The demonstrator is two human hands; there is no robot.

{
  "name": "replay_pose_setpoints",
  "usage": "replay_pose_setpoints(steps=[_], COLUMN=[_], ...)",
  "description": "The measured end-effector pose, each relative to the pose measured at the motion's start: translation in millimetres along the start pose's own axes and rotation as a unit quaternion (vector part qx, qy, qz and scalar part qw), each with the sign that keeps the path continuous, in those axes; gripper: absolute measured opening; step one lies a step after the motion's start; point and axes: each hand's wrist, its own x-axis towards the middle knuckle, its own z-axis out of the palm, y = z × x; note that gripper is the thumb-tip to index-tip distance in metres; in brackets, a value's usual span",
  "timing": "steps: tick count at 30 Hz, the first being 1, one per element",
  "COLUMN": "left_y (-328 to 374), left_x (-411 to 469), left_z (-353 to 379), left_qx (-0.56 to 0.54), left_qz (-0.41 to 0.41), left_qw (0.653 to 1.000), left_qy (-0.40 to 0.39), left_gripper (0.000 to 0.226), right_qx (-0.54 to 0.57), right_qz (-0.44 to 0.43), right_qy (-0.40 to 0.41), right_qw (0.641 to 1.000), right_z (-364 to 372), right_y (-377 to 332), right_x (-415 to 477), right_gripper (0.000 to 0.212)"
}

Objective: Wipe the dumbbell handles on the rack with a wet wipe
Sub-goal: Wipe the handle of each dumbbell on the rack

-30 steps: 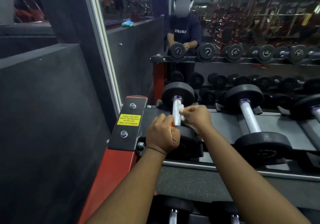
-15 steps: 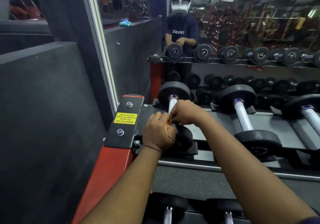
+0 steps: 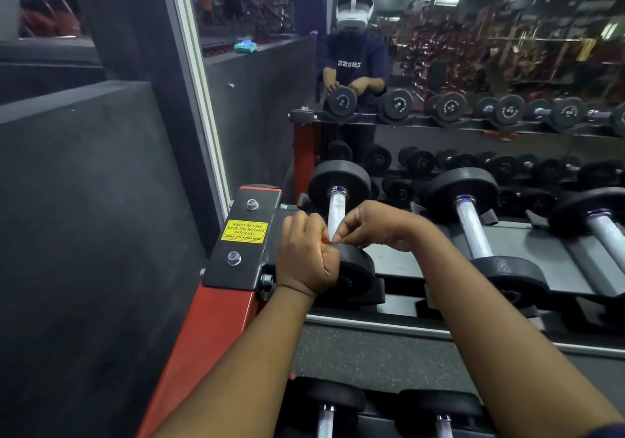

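Down from mid-bar: pinching near end of knurled steel dumbbell handle (image 3: 336,210) with right hand (image 3: 372,225), wipe hidden. Fisted left hand (image 3: 306,255) alongside, contents unclear. Likely finishing this handle.

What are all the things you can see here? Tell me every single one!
Top-shelf dumbbells: three, black weights, silver handles, side by side.
Lower-shelf dumbbells: two, black, bottom edge.
Rack: one, red and black, under the dumbbells.
Sticker: one, yellow, rack's left end plate.
Mirror: one, behind the rack, reflecting it.
Cloth-like thing: one, blue-green, ledge, upper left.
Left hand: fist beside the leftmost dumbbell, at its near weight.
Right hand: fingertips pinching at that dumbbell's handle.
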Motion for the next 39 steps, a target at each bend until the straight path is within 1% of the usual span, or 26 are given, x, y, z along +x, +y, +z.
replay_pose_setpoints(steps=[4, 6, 8, 9, 11, 13, 15, 18, 20, 24, 25, 27, 30, 31, 32, 33, 34, 35, 36, 37, 39], left_y=[1.5, 0.5, 0.0, 0.0, -0.6, -2.5, -3.5, -2.0, -1.4, -2.9, -2.8, -2.1, -1.5, -1.3, -1.2, -1.1, -1.2, -1.6, -1.3, -0.9, 0.4], left_x=[2.2, 1.5, 1.2, 1.4, 1.7, 1.4, 0.7, 0.8, 1.2, 0.4, 0.2, 0.1, 1.2, 1.4, 1.7, 1.3, 1.2, 0.4, 0.0, -0.6, -0.8], left_z=[-0.4, -0.9, -1.0, -0.9, -0.8, -0.7, -0.7, 0.3, 0.9, 0.7, 0.7, 1.3, 2.2, 2.4, 2.4, 2.3, 2.4, 2.4, 2.3, 2.1, 1.7], left_qx=[-0.005, -0.007, -0.007, -0.009, -0.011, -0.012, -0.012, -0.009, -0.005, -0.012, -0.013, -0.008, 0.004, 0.007, 0.011, 0.015, 0.018, 0.02, 0.022, 0.026, 0.036], left_qz=[-0.001, 0.0, 0.005, 0.005, 0.003, 0.001, 0.002, 0.001, 0.001, -0.001, -0.002, 0.001, 0.007, 0.009, 0.011, 0.013, 0.013, 0.013, 0.011, 0.009, 0.003], left_qw=[1.0, 1.0, 1.0, 1.0, 1.0, 1.0, 1.0, 1.0, 1.0, 1.0, 1.0, 1.0, 1.0, 1.0, 1.0, 0.999, 0.999, 0.999, 0.998, 0.998, 0.997], left_qy=[-0.005, -0.004, -0.001, 0.0, 0.004, 0.006, 0.005, 0.003, 0.003, 0.007, 0.007, 0.008, 0.012, 0.015, 0.021, 0.027, 0.037, 0.046, 0.054, 0.061, 0.067], left_gripper=[0.013, 0.013, 0.013, 0.014, 0.014, 0.015, 0.015, 0.014, 0.014, 0.014, 0.015, 0.014, 0.015, 0.017, 0.019, 0.022, 0.025, 0.027, 0.029, 0.03, 0.034], right_qx=[-0.003, -0.046, -0.061, -0.048, 0.021, 0.105, 0.166, 0.195, 0.194, 0.195, 0.182, 0.159, 0.186, 0.154, 0.087, -0.007, -0.129, -0.244, -0.329, -0.384, -0.417], right_qz=[0.068, 0.101, 0.106, 0.1, 0.101, 0.1, 0.099, 0.1, 0.095, 0.108, 0.104, 0.073, 0.001, -0.029, -0.059, -0.093, -0.115, -0.123, -0.109, -0.083, -0.028], right_qy=[-0.015, 0.006, 0.044, 0.056, 0.056, 0.03, -0.005, -0.043, -0.044, -0.041, -0.045, -0.026, 0.01, 0.017, 0.019, 0.018, 0.014, -0.001, -0.021, -0.042, -0.068], right_qw=[0.998, 0.994, 0.992, 0.992, 0.993, 0.989, 0.981, 0.975, 0.975, 0.974, 0.977, 0.984, 0.983, 0.988, 0.994, 0.996, 0.985, 0.962, 0.938, 0.919, 0.906], right_z=[-10.4, -5.4, 3.8, 8.4, 15.2, 18.2, 18.0, 16.2, 15.3, 16.7, 13.6, 2.6, -12.5, -12.4, -8.5, -3.1, 3.4, 10.0, 16.0, 21.2, 28.6], right_y=[8.4, 17.2, 27.8, 32.1, 37.9, 41.6, 45.6, 47.8, 44.2, 45.2, 46.4, 43.4, 26.0, 16.7, 5.0, -5.1, -15.8, -25.3, -31.4, -35.5, -43.1], right_x=[2.5, 10.4, 20.2, 25.0, 31.8, 32.5, 29.5, 24.4, 22.7, 23.0, 21.3, 12.9, -1.9, -1.3, 0.6, 5.0, 12.8, 20.2, 28.4, 36.2, 46.1], right_gripper=[0.014, 0.018, 0.021, 0.023, 0.028, 0.029, 0.025, 0.025, 0.029, 0.023, 0.022, 0.023, 0.031, 0.03, 0.027, 0.022, 0.016, 0.009, 0.007, 0.011, 0.018])
